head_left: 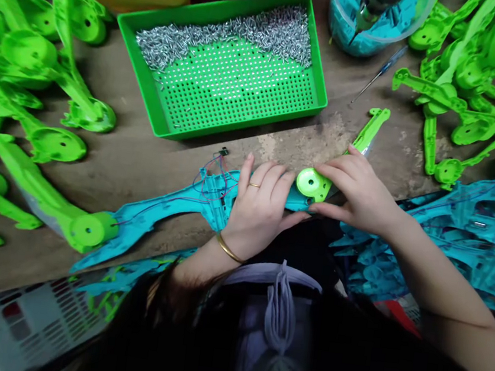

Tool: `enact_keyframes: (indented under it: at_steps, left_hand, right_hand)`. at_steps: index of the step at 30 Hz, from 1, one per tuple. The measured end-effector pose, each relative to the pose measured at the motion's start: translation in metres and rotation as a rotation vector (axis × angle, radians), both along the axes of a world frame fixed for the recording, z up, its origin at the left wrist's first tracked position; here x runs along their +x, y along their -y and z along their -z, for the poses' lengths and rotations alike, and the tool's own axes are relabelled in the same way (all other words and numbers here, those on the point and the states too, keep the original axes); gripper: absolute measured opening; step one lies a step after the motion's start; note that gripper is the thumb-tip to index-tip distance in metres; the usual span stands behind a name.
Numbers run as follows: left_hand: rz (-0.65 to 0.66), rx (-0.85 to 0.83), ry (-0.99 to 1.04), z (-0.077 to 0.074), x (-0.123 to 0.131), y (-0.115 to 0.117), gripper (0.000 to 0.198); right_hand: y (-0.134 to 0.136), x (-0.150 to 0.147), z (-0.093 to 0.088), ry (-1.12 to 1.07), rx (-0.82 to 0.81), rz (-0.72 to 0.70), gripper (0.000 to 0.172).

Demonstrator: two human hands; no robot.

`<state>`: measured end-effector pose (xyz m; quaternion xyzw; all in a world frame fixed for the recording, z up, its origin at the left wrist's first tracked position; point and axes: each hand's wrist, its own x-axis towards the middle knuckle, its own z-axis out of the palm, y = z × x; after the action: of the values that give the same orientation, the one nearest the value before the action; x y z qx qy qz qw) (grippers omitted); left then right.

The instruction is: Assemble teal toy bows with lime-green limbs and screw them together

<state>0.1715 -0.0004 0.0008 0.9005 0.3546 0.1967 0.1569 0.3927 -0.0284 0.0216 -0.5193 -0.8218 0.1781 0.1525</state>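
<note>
A long teal plastic toy body [149, 219] with thin wires lies across the wooden table in front of me. My left hand [258, 207] presses down flat on its middle, fingers spread over the teal shell. My right hand [358, 189] pinches a bright green arm piece [319, 183] by its round hub, which sits at the right end of the teal body. The green arm's slim end [372, 128] points away to the upper right. Another green arm [86, 229] is set at the teal body's left end.
A green perforated tray [319, 101] holds several small metal screws. A screwdriver [379, 74] lies by a clear tub [336, 32] of teal parts. Green arm pieces are piled at left [20, 94] and right [473, 86]. Teal shells [484, 230] are stacked at right.
</note>
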Motion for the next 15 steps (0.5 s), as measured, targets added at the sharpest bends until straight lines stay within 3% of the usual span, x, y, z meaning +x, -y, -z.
enact_keyframes:
  at_steps: [6, 10, 15]
  left_hand:
    - [-0.012, 0.0, 0.001, 0.005, -0.001, 0.001, 0.069]
    - [-0.007, 0.023, -0.045, 0.0, 0.0, 0.0, 0.068]
    - [0.209, 0.061, -0.076, -0.006, 0.015, 0.002, 0.057]
  right_hand:
    - [0.001, 0.004, -0.001, -0.019, -0.009, -0.009, 0.062]
    - [0.003, 0.003, 0.005, -0.054, -0.016, -0.006, 0.065]
    - [0.006, 0.003, 0.006, -0.147, -0.072, 0.035, 0.078]
